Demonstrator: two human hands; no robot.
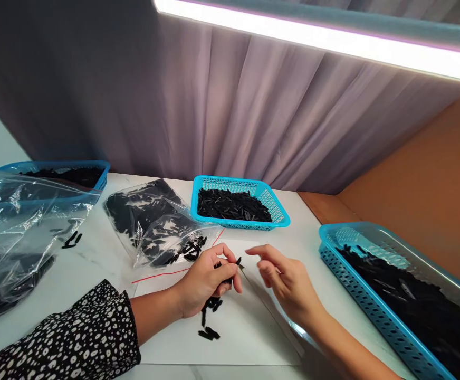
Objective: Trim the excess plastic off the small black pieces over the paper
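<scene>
My left hand (208,274) is closed around several small black strips, with one black strip (238,260) sticking up between the thumb and fingertips. To its right my right hand (287,277) hovers with fingers bent and apart, nothing visible between them and not touching the left. Both are above a white sheet (246,332). More loose black strips (210,333) lie on that sheet, below my left hand. Behind my left hand lies a clear zip bag (146,219) with a red seal line, partly filled with the same black strips.
A blue basket (281,211) of black strips stands at the back. Another blue basket (331,253) is at the right, and a third blue basket (105,171) at the back left. A large clear bag (36,221) covers the left side. A bright tube light (313,37) hangs above.
</scene>
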